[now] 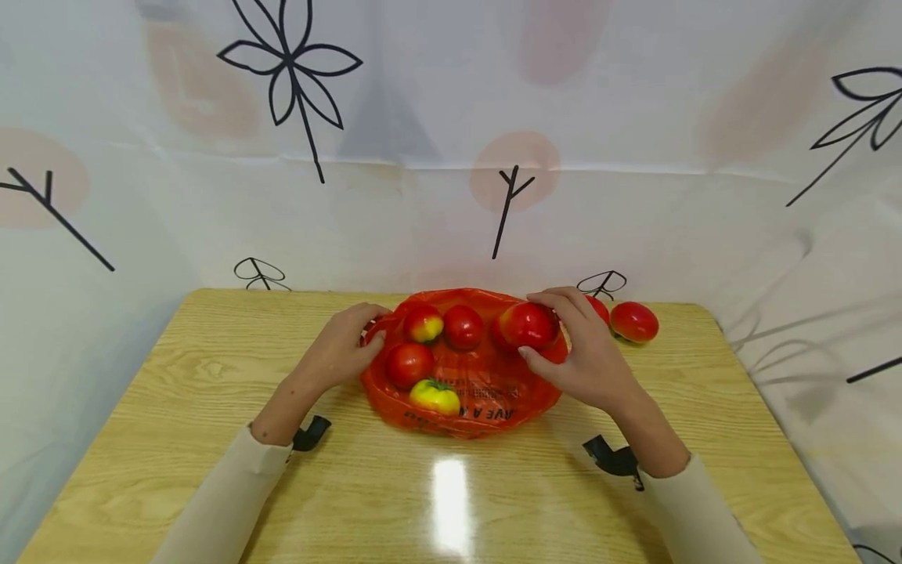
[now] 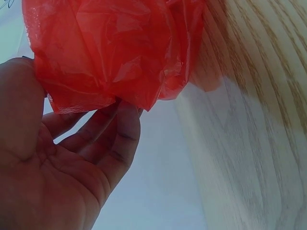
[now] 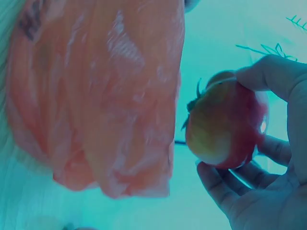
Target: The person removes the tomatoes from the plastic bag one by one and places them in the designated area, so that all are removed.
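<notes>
Both hands full: left hand [image 1: 341, 347] grips a red plastic bag [image 1: 479, 374], its oval mouth stretching toward the right hand [image 1: 590, 356], clutching a round red-yellow tomato [image 1: 530, 326] above.

left grip [image 1: 342, 346]: curled, pinching | right grip [image 1: 593, 352]: curved wide, holding | left arm [image 1: 224, 493], right arm [image 1: 694, 509]: extended forward

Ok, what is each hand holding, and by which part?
The right hand holds a red-and-yellow tomato round its sides; the left hand holds the red bag by its rim.
</notes>
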The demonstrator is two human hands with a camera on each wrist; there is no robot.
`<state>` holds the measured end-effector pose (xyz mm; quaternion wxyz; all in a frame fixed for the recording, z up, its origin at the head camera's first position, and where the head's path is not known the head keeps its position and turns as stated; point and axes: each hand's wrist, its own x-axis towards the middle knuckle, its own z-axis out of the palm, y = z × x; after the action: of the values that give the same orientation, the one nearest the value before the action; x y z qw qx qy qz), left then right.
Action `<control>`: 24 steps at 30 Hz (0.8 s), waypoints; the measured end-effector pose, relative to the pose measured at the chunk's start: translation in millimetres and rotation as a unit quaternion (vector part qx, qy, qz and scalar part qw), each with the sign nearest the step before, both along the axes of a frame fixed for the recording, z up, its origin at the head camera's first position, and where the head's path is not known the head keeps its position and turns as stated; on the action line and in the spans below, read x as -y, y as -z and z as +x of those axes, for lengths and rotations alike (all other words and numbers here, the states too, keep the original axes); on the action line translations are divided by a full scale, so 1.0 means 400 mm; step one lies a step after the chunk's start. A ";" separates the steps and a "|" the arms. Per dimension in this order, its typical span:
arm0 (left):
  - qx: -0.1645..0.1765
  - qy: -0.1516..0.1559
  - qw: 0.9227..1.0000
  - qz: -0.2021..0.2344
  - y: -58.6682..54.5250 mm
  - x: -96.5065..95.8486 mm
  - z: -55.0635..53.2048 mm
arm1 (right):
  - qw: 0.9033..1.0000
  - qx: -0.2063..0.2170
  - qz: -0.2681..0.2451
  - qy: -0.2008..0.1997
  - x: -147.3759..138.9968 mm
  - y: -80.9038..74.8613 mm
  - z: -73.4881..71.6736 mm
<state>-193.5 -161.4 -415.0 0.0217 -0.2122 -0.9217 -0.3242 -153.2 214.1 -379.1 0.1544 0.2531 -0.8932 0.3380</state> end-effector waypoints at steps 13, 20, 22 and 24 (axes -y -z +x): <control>0.001 0.004 1.000 0.003 -0.001 0.002 0.001 | 0.998 -0.033 -0.005 0.062 -0.067 0.015 0.004; 0.000 0.005 1.000 0.002 -0.001 0.004 0.000 | 0.997 -0.039 -0.005 0.070 -0.103 0.026 0.005; 0.002 0.004 1.000 0.003 -0.001 0.004 0.001 | 0.997 -0.036 -0.008 0.068 -0.111 0.029 0.004; 0.002 0.004 1.000 0.003 -0.002 0.004 0.001 | 0.997 -0.032 -0.012 0.069 -0.119 0.031 0.005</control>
<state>-193.1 -163.2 -414.3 0.0187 -0.2153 -0.9199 -0.3273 -151.0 261.7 -391.6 0.2093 0.1997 -0.8990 0.3288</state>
